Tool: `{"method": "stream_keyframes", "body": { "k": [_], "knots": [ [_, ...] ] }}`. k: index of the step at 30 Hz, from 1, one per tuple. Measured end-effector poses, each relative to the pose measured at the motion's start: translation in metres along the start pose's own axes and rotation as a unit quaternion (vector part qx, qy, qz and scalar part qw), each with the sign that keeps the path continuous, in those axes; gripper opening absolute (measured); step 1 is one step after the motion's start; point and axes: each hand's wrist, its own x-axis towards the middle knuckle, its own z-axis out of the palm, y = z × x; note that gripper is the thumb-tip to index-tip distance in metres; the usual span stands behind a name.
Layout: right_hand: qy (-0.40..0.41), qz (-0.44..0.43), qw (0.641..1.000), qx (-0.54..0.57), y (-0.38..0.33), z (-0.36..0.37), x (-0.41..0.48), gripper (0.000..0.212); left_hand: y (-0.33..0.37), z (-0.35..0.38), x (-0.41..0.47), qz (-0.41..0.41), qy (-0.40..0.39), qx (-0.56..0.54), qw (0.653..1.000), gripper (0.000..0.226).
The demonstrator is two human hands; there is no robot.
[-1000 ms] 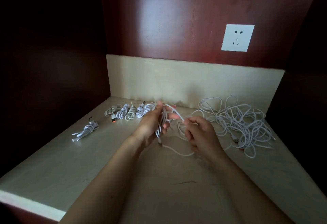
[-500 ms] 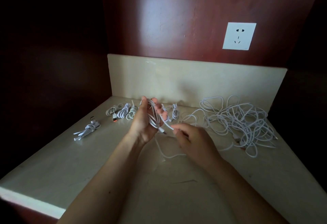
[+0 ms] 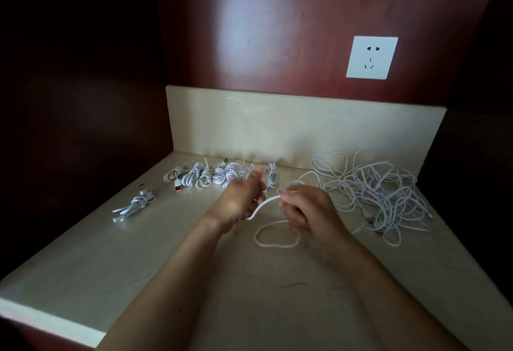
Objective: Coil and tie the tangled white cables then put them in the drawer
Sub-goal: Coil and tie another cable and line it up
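My left hand (image 3: 241,201) grips a coiled white cable, mostly hidden behind its fingers. My right hand (image 3: 304,206) pinches the same cable's free length (image 3: 263,206), which arcs between the two hands. A slack loop of it (image 3: 273,239) lies on the counter below my right hand. A tangled heap of white cables (image 3: 374,192) spreads at the right. Several tied coils (image 3: 211,175) sit in a row by the back wall. One more tied bundle (image 3: 136,203) lies apart at the left. No drawer is visible.
The pale stone counter (image 3: 172,267) has a front edge at lower left and a low backsplash (image 3: 277,128) behind. Dark wooden walls close in on both sides. A white wall socket (image 3: 370,57) sits above the backsplash.
My left hand turned so its back faces me and now hides the coil. My right hand drew closer, and the free cable between the hands shortened, leaving a loop on the counter.
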Motion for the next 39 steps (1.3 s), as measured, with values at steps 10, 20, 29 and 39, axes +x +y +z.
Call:
{"method": "stream_keyframes", "body": {
  "k": [10,20,29,39],
  "knots": [
    [0.108,-0.114,0.985,-0.070,0.006,-0.004,0.010,0.019,0.003,0.009,-0.006,-0.152,-0.273,-0.058,0.948,0.078],
    [0.121,-0.069,0.984,-0.114,0.010,-0.019,0.014,0.014,0.004,0.005,-0.009,-0.079,-0.294,-0.036,0.952,0.044],
    [0.098,-0.057,0.975,-0.190,0.014,-0.018,0.014,0.031,-0.005,0.000,0.009,0.009,-0.002,-0.109,0.994,0.051],
    [-0.041,-0.041,0.904,-0.424,0.036,-0.010,0.009,0.019,0.004,-0.010,0.014,-0.012,0.088,-0.428,0.899,0.044]
  ]
}}
